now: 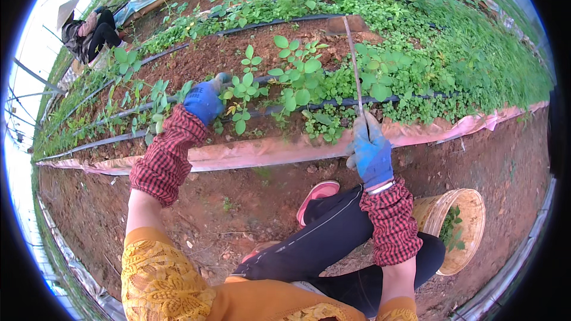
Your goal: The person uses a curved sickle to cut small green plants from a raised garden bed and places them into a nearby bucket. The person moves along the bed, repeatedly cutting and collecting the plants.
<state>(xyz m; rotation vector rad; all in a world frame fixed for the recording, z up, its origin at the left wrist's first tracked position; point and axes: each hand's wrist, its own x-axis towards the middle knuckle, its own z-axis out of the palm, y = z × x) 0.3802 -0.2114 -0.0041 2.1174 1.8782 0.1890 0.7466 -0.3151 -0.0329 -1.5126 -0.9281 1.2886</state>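
Note:
My right hand [369, 145], in a blue-and-grey work glove, is closed around the lower end of a long thin handle [353, 55]. Its flat, soil-coloured metal blade [347, 25] rests on the bed's far part, so it looks like a small hoe. My left hand [206, 98], gloved the same way, reaches over the near drip lines beside a leafy seedling [245, 90]; whether its fingers hold anything is hidden. Just right of that seedling stands a larger leafy plant [299, 71]. Low green weeds [428, 62] cover the right side of the bed.
Pink plastic film [267, 150] edges the raised bed, and black drip hoses [147, 106] run along it. A tilted bucket [464, 249] with cut greenery inside lies by my right knee. Another person [91, 35] in a conical hat sits at the upper left.

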